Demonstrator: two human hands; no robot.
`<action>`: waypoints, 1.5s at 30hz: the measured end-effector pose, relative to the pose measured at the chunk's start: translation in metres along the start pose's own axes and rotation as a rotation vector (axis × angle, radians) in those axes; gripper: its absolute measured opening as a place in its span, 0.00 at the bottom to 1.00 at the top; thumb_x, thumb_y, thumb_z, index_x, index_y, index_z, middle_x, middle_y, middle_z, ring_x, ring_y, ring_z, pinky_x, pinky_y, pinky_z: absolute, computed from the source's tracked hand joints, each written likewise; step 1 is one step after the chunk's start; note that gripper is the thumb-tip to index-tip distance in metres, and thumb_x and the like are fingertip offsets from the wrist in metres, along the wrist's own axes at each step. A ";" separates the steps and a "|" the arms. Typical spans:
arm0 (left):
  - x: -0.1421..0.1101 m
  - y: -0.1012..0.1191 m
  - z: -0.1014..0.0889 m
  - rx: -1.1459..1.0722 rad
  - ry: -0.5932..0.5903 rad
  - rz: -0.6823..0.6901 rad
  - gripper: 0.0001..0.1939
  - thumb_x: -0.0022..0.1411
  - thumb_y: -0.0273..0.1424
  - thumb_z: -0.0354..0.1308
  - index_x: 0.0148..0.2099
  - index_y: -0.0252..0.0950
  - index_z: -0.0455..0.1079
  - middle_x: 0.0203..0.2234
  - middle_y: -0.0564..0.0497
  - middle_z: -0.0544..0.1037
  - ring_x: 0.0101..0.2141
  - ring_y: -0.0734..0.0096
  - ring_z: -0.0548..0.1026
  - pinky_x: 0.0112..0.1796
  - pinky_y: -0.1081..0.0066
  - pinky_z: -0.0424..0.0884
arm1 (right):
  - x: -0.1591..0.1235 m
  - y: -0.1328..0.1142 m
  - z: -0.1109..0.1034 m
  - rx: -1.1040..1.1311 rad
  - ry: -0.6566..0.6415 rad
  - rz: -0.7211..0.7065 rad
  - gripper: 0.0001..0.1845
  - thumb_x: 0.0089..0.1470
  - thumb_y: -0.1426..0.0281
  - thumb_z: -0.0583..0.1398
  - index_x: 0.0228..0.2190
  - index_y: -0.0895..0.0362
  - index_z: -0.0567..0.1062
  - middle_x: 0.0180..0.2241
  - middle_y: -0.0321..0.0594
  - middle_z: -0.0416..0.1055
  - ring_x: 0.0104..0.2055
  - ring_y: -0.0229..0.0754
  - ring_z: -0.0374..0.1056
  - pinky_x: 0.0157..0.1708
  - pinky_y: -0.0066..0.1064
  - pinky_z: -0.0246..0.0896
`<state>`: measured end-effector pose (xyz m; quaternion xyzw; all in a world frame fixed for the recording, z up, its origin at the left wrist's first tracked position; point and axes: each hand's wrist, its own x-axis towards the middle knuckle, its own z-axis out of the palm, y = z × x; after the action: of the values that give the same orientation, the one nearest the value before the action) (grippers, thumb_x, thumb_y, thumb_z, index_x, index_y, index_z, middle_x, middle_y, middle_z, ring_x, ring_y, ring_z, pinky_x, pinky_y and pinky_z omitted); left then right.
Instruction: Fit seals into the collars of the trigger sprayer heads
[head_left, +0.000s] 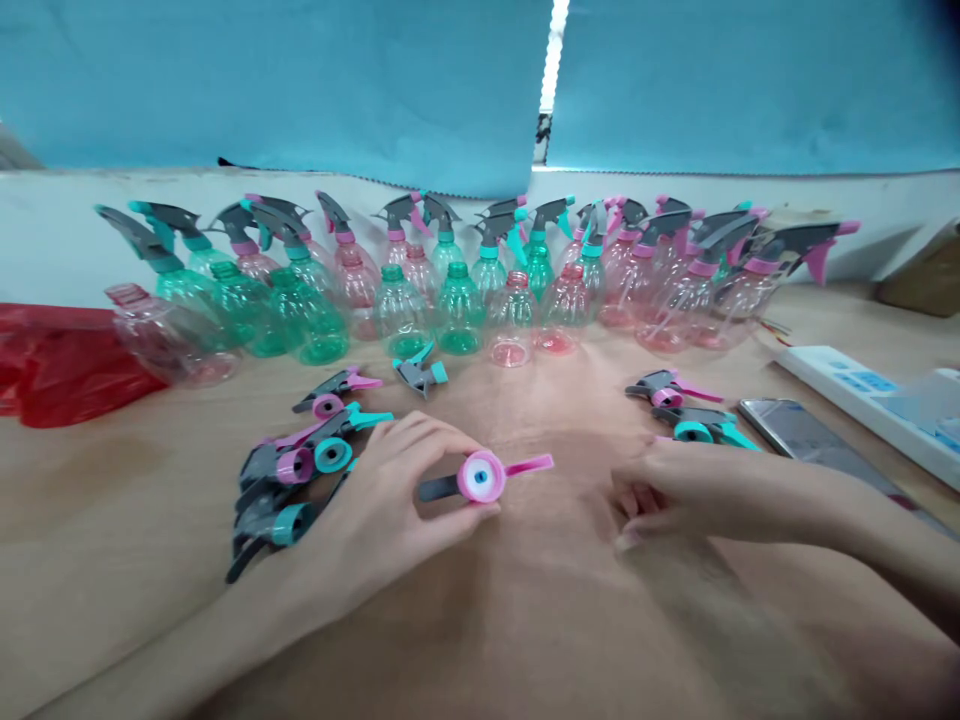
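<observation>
My left hand [397,490] grips a pink-and-grey spray trigger head [481,477] between thumb and fingers. Its pink collar opening faces me, and its pink lever points right. Off to the right, my right hand [660,495] is slightly blurred, with its fingers curled in; whatever they hold is hidden. Beside and partly behind my left hand lies a pile of loose trigger heads [292,465], pink-grey and teal-grey. A teal-grey trigger head [421,372] rests alone farther back. More trigger heads [691,432] lie just beyond my right hand.
Clear pink and green bottles [459,310] line the back of the table, several topped with trigger heads. A red plastic bag [67,365] lies at left. At right are a phone [817,450] and a white power strip [877,400]. Blue cloth [300,90] hangs behind.
</observation>
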<state>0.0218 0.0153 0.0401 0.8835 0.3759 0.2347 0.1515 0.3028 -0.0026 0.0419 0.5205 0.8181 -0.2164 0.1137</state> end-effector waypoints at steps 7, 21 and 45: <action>-0.012 0.003 0.043 -0.247 0.075 -0.064 0.15 0.56 0.24 0.59 0.46 0.43 0.67 0.38 0.52 0.73 0.39 0.65 0.70 0.40 0.64 0.64 | -0.009 -0.017 -0.020 0.103 0.177 -0.017 0.12 0.55 0.59 0.56 0.31 0.53 0.73 0.28 0.34 0.72 0.28 0.38 0.65 0.25 0.28 0.53; -0.015 -0.003 0.048 -0.339 0.266 -0.042 0.12 0.58 0.31 0.62 0.44 0.42 0.67 0.33 0.52 0.72 0.35 0.66 0.70 0.35 0.67 0.67 | 0.010 -0.071 -0.032 0.143 0.313 -0.370 0.13 0.57 0.73 0.53 0.26 0.56 0.75 0.24 0.35 0.73 0.26 0.35 0.64 0.29 0.29 0.54; -0.021 -0.006 0.049 -0.406 0.256 0.009 0.11 0.60 0.33 0.60 0.46 0.41 0.66 0.32 0.51 0.73 0.35 0.66 0.70 0.35 0.66 0.69 | 0.029 -0.060 -0.028 0.643 0.123 -0.434 0.13 0.60 0.70 0.53 0.36 0.52 0.78 0.31 0.29 0.77 0.40 0.35 0.71 0.41 0.25 0.63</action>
<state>0.0312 -0.0008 -0.0108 0.7998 0.3331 0.4161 0.2761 0.2371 0.0119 0.0692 0.3566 0.8049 -0.4489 -0.1529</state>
